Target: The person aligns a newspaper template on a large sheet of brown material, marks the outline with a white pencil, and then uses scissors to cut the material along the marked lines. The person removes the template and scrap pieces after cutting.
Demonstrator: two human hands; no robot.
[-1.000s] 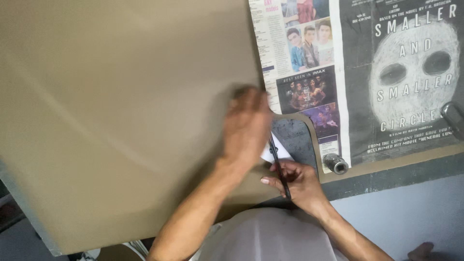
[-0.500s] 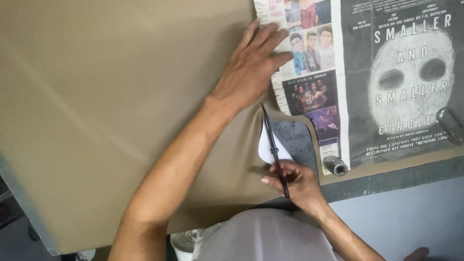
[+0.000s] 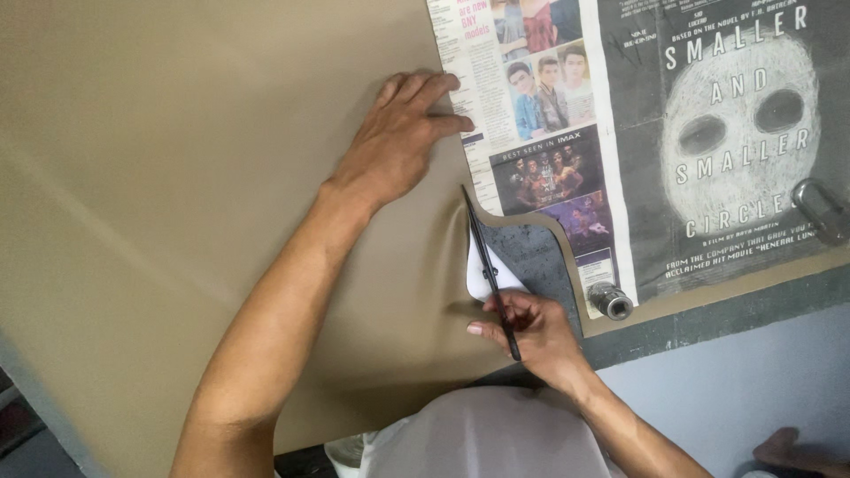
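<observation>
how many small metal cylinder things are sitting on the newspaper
2. One metal cylinder lies at the newspaper's lower edge, right of the right hand holding the scissors. Another metal piece sits at the frame's right edge, partly cut off. Others may lie outside view.

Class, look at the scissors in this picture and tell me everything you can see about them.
The scissors are slim, dark and metal-looking, with long narrow blades pointing away from the person. The right hand wraps the handles, hiding them. The blades look nearly closed and lie along the cut edge of the tan sheet, beside a curved notch already cut out. The left hand presses the sheet further up.
</observation>
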